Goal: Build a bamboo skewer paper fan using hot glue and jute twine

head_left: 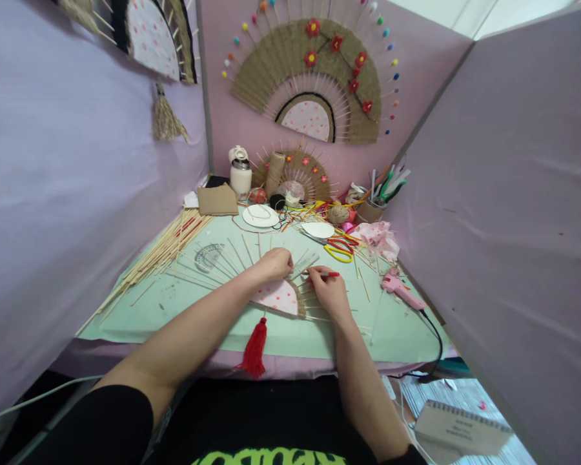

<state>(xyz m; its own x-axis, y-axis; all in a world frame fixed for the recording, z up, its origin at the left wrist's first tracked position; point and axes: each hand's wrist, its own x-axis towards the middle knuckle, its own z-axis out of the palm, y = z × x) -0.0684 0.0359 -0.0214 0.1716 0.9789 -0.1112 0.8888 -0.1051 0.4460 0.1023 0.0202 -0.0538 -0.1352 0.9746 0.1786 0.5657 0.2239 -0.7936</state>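
A half-made fan (pixel 275 298) lies on the table, with a pink dotted half-circle, a brown cord band and thin sticks spreading outward. From its lower edge hangs a red tassel (pixel 255 349). My left hand (pixel 275 263) rests over the top of the fan, its fingers curled down and closed; what they grip is hidden. Beside those fingertips a clear ruler (pixel 306 263) lies across the sticks. My right hand (pixel 329 292) holds a red pen (pixel 330 274) in a pinch, its tip pointing left toward the ruler and sticks.
Loose bamboo sticks (pixel 167 248) are heaped at left, near a clear protractor (pixel 210 257). Scissors (pixel 336 247) lie behind my right hand. A pink glue gun (pixel 401 289) with a black cable sits at right. A white bottle (pixel 241 175) and twine roll (pixel 275 174) stand behind.
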